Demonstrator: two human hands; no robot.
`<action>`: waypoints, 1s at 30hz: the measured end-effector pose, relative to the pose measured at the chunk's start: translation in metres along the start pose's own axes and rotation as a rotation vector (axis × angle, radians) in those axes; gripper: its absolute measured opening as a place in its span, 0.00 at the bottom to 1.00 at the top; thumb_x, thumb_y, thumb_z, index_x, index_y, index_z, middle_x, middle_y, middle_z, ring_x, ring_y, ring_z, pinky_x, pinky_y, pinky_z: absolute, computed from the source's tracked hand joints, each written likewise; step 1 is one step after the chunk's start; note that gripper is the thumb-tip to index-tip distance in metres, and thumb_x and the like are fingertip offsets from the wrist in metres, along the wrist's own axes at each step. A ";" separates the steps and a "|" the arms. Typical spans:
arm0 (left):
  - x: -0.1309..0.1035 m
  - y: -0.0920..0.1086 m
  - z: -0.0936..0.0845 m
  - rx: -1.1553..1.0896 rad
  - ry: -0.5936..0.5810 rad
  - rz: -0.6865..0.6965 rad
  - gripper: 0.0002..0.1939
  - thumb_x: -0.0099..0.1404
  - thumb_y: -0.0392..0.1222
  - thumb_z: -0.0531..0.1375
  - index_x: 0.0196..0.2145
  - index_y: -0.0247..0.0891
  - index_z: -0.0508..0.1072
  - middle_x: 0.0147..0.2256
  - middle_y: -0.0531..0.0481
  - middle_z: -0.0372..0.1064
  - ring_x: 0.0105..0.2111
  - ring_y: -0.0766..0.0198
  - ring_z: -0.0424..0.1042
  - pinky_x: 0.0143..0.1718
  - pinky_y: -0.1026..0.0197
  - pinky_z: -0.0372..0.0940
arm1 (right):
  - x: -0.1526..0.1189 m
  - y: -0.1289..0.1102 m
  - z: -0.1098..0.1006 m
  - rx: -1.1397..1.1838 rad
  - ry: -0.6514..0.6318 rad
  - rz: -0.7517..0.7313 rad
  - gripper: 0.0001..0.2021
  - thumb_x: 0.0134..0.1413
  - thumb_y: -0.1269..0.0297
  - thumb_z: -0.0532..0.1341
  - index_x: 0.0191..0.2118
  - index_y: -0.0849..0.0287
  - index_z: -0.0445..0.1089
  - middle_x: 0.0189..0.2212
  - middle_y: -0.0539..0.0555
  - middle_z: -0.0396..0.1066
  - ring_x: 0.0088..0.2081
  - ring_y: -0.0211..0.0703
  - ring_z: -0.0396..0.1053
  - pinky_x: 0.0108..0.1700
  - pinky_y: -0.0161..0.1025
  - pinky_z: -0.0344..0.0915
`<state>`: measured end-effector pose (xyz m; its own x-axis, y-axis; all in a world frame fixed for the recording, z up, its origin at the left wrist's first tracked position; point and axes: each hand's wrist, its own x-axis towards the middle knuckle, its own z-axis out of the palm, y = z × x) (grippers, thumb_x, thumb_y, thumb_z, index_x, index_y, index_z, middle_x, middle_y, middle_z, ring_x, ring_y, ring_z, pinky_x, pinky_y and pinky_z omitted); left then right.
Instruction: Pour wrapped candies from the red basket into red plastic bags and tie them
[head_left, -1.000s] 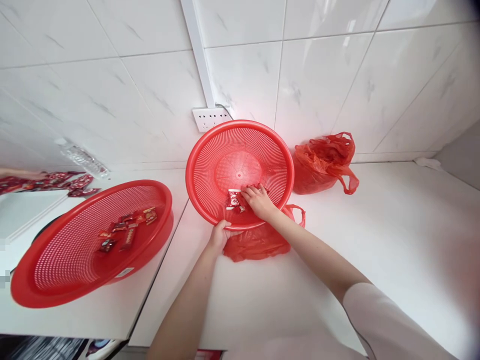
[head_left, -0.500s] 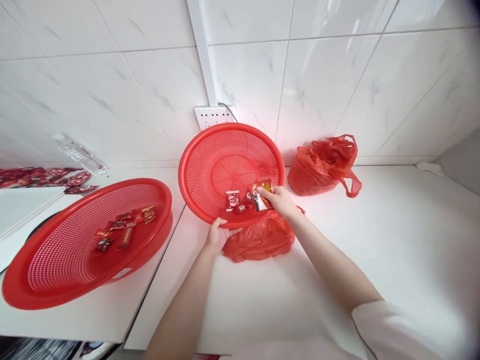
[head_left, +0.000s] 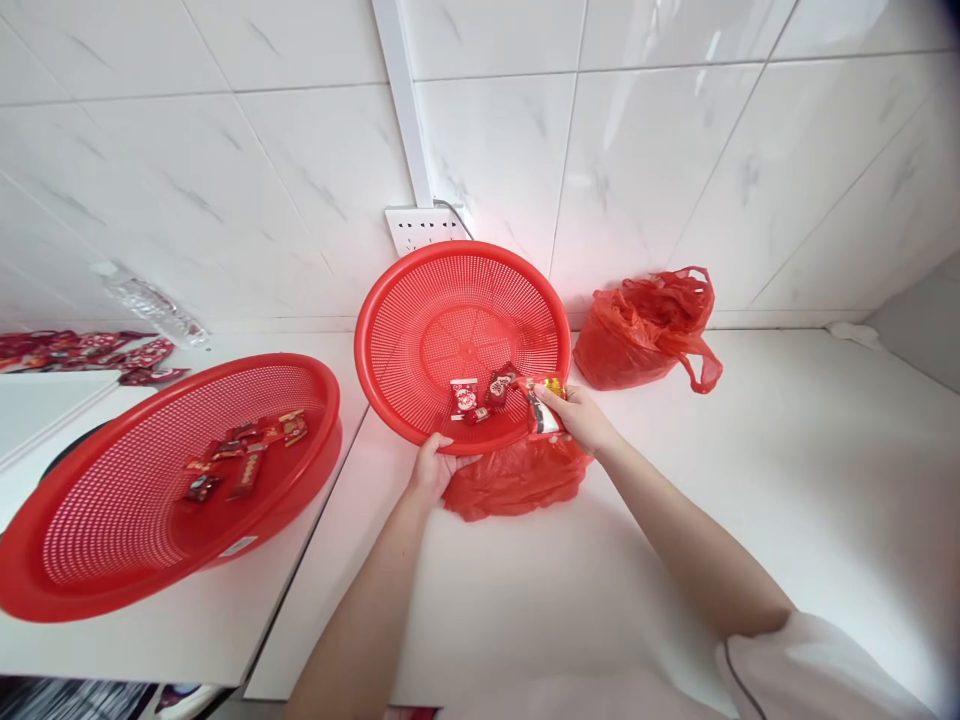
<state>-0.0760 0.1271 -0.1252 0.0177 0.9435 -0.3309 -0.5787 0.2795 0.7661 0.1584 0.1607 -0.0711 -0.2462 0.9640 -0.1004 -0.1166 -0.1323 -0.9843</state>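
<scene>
The left hand (head_left: 433,470) grips the near rim of the round basket (head_left: 450,310); over the basket's near-right rim, the right hand (head_left: 589,420) pinches a red packet (head_left: 545,420), probably light, soft and slick, best held by its edge. A crumpled bag (head_left: 517,492) crowds the basket's near rim from below. Inside the basket lie 3 wrapped sweets (head_left: 463,398); left of it stands another basket (head_left: 112,500), right of it a carrier bag (head_left: 626,345), behind it a socket strip (head_left: 420,226).

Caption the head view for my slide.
Left hand gripping the central red basket, right hand pinching a red-and-gold packet by the basket's rim.
</scene>
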 end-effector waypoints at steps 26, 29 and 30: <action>0.000 -0.006 0.003 -0.098 0.053 0.111 0.12 0.53 0.33 0.53 0.34 0.31 0.72 0.34 0.43 0.76 0.34 0.57 0.76 0.40 0.51 0.73 | -0.010 0.019 -0.019 -1.000 -0.291 -0.131 0.11 0.46 0.71 0.65 0.39 0.58 0.73 0.33 0.51 0.75 0.33 0.40 0.70 0.35 0.36 0.66; 0.001 -0.005 0.003 -0.109 0.061 0.136 0.11 0.52 0.33 0.54 0.33 0.32 0.72 0.33 0.44 0.76 0.35 0.57 0.76 0.40 0.51 0.72 | -0.010 0.025 -0.013 -1.076 -0.157 -0.178 0.08 0.51 0.72 0.61 0.39 0.60 0.72 0.36 0.56 0.74 0.36 0.44 0.70 0.38 0.41 0.64; 0.001 -0.004 0.003 -0.113 0.066 0.145 0.10 0.52 0.34 0.54 0.33 0.33 0.71 0.33 0.45 0.76 0.35 0.58 0.76 0.40 0.52 0.72 | -0.011 0.025 -0.010 -1.089 -0.144 -0.223 0.08 0.54 0.71 0.60 0.40 0.59 0.72 0.38 0.57 0.74 0.38 0.44 0.70 0.40 0.41 0.64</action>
<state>-0.0712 0.1274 -0.1275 -0.1241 0.9578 -0.2594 -0.6592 0.1158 0.7430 0.1673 0.1493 -0.0961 -0.4424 0.8958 0.0426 0.7144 0.3807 -0.5871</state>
